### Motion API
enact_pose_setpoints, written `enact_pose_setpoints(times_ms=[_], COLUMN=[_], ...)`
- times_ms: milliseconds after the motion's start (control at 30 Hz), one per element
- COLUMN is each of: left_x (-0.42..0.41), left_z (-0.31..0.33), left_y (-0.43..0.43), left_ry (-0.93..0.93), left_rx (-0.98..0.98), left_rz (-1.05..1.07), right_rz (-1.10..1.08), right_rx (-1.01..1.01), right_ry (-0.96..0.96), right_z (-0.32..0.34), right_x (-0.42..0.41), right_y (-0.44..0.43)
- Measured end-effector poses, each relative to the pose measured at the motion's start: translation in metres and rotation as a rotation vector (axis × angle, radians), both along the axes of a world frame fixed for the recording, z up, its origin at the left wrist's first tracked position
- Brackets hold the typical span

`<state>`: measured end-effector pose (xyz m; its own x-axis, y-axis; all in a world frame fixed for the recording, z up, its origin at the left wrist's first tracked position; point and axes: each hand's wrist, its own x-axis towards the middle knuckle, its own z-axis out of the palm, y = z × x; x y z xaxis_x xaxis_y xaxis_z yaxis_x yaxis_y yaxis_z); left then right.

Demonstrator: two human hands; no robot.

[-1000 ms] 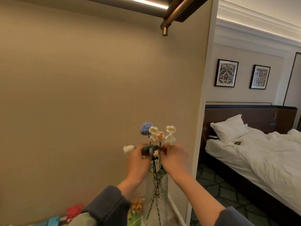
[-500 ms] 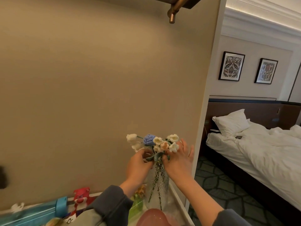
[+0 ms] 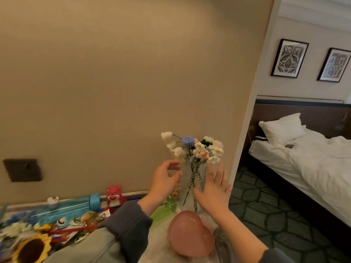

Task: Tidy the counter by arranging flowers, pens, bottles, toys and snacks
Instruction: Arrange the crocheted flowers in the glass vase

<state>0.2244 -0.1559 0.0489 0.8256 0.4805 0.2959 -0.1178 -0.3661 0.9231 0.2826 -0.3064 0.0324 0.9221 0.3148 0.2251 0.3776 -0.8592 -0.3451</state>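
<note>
A clear glass vase stands upright at the counter's far right corner against the beige wall. It holds crocheted flowers in white, blue and peach. My left hand hovers just left of the vase, fingers curled and apart, holding nothing. My right hand is spread open just right of the vase, fingertips near the lowest blooms. Neither hand grips the vase or stems.
A pink glass object sits near the counter's front. A red bear toy, a blue bottle lying down, a sunflower and mixed clutter fill the left. The counter ends at the wall edge; a bed lies beyond.
Both hands have let go of the flower stems and dropped to either side of the vase, fingers spread. The view has tilted down, showing more of the counter.
</note>
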Motion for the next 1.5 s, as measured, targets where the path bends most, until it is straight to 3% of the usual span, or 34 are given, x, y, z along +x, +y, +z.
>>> enact_pose_setpoints(times_ms=[133,233,400,733,867,1033,1200,1500], left_x=[-0.021,-0.041,-0.083,-0.187,-0.232,-0.277,-0.3,-0.291], left_z=[-0.007,-0.015,-0.023,-0.042,-0.053,-0.077,-0.111,-0.134], left_y=[0.013,0.031,0.066,0.157,0.183,0.198,0.194,0.171], left_ry=[0.046,0.102,0.316,0.604,0.646,0.66,0.671,0.694], left_rx=[-0.03,-0.057,-0.157,-0.188,-0.217,-0.287,-0.354,-0.394], left_rz=[0.004,0.02,-0.027,0.02,0.07,0.171,0.246,0.291], right_rz=[0.082,0.194,0.295,0.474,0.618,0.768,0.772,0.765], right_rx=[0.12,0.236,0.262,0.233,0.1,-0.085,-0.237,-0.269], right_ry=[0.283,0.331,0.38,0.546,0.619,0.583,0.461,0.239], right_z=[-0.01,-0.017,-0.023,-0.051,-0.06,-0.076,-0.094,-0.125], right_x=[-0.019,-0.036,-0.066,-0.128,-0.154,-0.184,-0.193,-0.193], right_y=[0.018,0.041,0.087,0.171,0.201,0.231,0.243,0.244])
